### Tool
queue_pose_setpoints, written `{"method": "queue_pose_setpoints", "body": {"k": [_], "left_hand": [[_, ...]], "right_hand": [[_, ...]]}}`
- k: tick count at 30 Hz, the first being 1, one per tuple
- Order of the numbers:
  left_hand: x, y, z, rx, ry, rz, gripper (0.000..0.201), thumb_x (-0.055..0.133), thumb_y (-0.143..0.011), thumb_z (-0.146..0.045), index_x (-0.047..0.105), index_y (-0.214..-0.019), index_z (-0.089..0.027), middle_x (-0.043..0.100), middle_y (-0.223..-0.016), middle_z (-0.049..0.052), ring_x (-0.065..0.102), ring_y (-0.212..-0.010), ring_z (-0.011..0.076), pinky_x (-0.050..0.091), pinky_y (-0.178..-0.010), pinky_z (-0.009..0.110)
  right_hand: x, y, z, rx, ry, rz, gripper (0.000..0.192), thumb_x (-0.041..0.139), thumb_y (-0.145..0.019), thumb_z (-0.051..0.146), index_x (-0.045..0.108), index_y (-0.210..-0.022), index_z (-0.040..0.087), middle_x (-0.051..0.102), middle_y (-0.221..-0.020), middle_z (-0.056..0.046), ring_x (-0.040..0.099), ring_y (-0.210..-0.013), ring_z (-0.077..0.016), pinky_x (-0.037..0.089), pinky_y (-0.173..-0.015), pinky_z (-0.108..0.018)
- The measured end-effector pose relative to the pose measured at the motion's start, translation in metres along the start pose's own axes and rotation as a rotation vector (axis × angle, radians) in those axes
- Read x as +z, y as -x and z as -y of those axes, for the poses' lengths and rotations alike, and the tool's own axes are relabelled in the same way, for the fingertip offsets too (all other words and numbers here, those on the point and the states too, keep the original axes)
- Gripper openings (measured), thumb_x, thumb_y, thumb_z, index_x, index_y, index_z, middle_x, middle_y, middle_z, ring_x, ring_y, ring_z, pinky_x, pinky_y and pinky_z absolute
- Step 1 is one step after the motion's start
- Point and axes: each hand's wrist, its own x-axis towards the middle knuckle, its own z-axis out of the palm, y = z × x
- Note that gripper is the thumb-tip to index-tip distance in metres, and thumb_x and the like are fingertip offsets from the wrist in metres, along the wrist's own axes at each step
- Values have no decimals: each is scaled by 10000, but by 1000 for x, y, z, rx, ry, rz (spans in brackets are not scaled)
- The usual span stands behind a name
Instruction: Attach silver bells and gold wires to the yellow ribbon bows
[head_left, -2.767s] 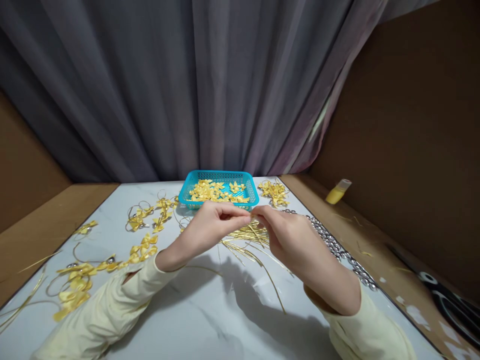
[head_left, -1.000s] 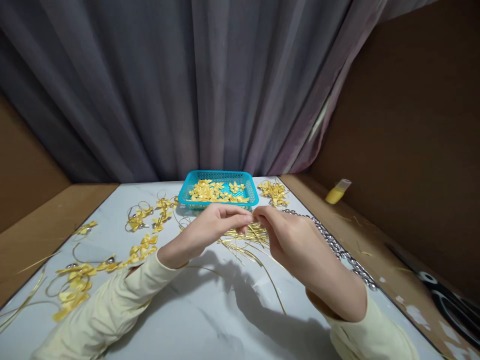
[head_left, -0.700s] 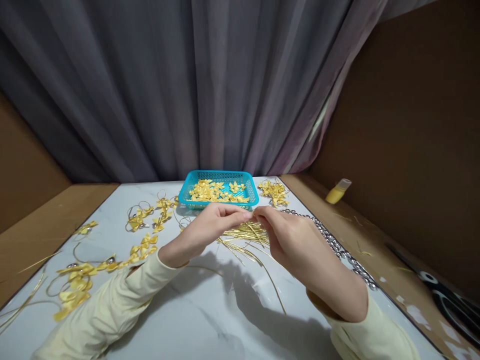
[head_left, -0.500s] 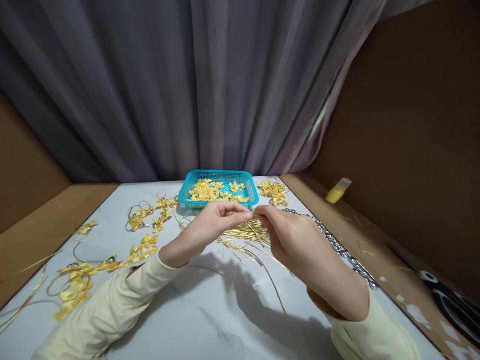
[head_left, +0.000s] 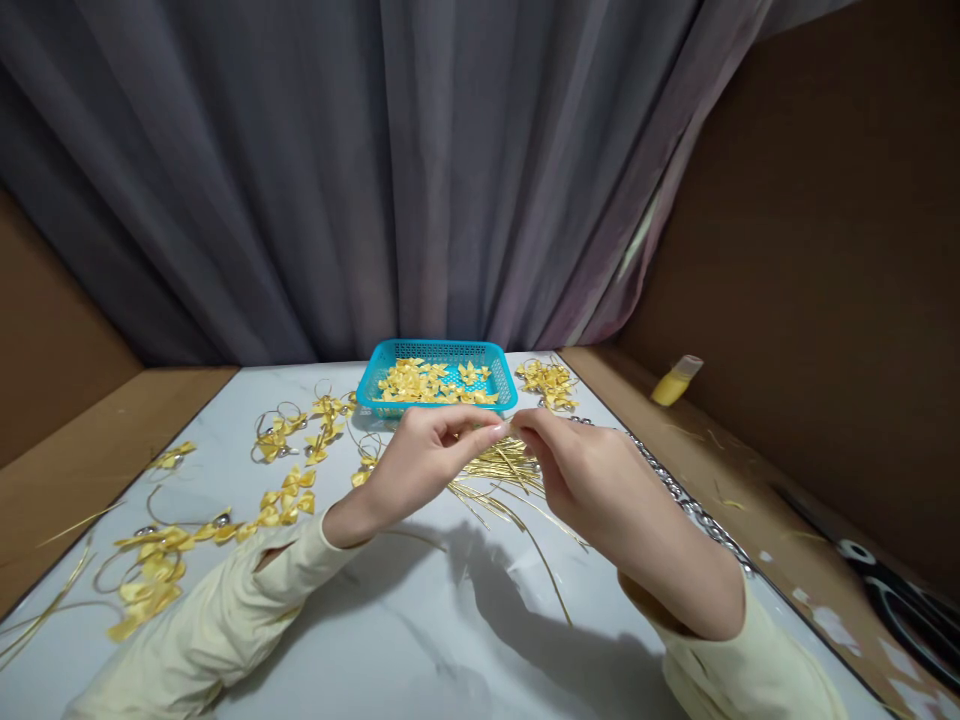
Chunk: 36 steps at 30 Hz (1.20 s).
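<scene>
My left hand (head_left: 417, 462) and my right hand (head_left: 586, 472) meet fingertip to fingertip just above the white table, in front of the blue basket (head_left: 438, 349). Both pinch the same small piece, which looks like a thin gold cord (head_left: 507, 428); most of it is hidden by the fingers. A loose pile of gold cords (head_left: 501, 470) lies on the table right under the hands. A small yellow bow (head_left: 361, 477) lies beside my left wrist.
The blue basket holds several yellow ribbon bows. Bows on gold loops (head_left: 285, 496) are spread over the table's left side, with another heap (head_left: 548, 382) right of the basket. A silver bead chain (head_left: 697, 514) runs along the right edge. A yellow bottle (head_left: 675, 382) and scissors (head_left: 904, 605) lie on the brown ledge.
Both hands stay pinched together at the same spot, with small finger movements. My left hand has shifted slightly up and right, uncovering a yellow bow beside the wrist.
</scene>
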Motion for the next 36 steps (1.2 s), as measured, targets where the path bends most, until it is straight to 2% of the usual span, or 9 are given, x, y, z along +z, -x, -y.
{"method": "queue_pose_setpoints", "body": {"k": [3, 10, 14, 17, 21, 25, 29, 32, 36], "left_hand": [[-1, 0, -1, -17, 26, 6, 194, 582, -808, -319, 704, -850, -174, 695, -821, 25, 558, -691, 130, 418, -599, 227], [-4, -1, 0, -58, 72, 0, 184, 602, -795, -303, 714, -861, -174, 700, -799, 22, 556, -641, 120, 408, -552, 220], [-2, 0, -1, -67, 37, 3, 196, 594, -802, -321, 717, -843, -175, 687, -734, 9, 531, -589, 106, 387, -518, 215], [-1, 0, -1, -43, 36, 11, 197, 592, -806, -324, 717, -832, -174, 693, -748, 7, 557, -633, 113, 419, -566, 213], [1, 1, 0, -15, 51, 19, 191, 590, -808, -309, 715, -852, -172, 713, -839, 23, 610, -748, 144, 469, -668, 234], [3, 2, 2, 9, 37, 16, 190, 586, -810, -307, 715, -846, -173, 718, -845, 26, 624, -756, 151, 481, -676, 242], [4, 2, 2, 7, 70, 42, 184, 582, -817, -300, 708, -857, -171, 714, -896, 25, 624, -804, 147, 473, -715, 232], [5, 3, 2, 6, 27, 48, 195, 570, -824, -298, 702, -849, -157, 707, -866, 32, 601, -750, 137, 452, -664, 225], [6, 4, 3, 29, -92, 41, 224, 548, -835, -321, 697, -830, -154, 654, -683, 8, 454, -527, 94, 340, -480, 218]], "right_hand": [[-2, 0, 0, 4, -27, 0, 212, 339, -837, 72, 538, -872, 136, 622, -638, -55, 542, -493, -140, 299, -461, -235], [-3, 2, -3, 6, -32, -37, 223, 370, -843, 98, 527, -993, 147, 643, -662, -57, 547, -502, -144, 299, -460, -232], [-5, 1, -1, 37, -70, 34, 195, 385, -850, 121, 537, -970, 146, 646, -655, -54, 554, -494, -147, 298, -459, -235], [-6, 0, 1, 44, -95, 64, 189, 380, -864, 134, 553, -937, 149, 641, -628, -48, 555, -490, -142, 298, -468, -236], [-5, 1, 1, 35, -102, 39, 209, 365, -870, 134, 573, -885, 150, 627, -599, -42, 533, -472, -128, 290, -470, -234], [-3, 2, 0, 26, -86, 22, 216, 365, -854, 113, 575, -817, 147, 601, -555, -30, 501, -438, -115, 268, -453, -231], [-1, 3, 0, 0, -19, 3, 227, 355, -842, 95, 578, -824, 131, 591, -541, -37, 488, -423, -118, 242, -439, -237], [-1, 5, 1, -22, 87, 0, 238, 355, -816, 72, 589, -818, 117, 557, -487, -29, 437, -375, -125, 189, -415, -250], [-2, 7, 2, -39, 184, 30, 229, 384, -778, 49, 600, -812, 114, 523, -435, -17, 408, -350, -131, 136, -410, -257]]}}
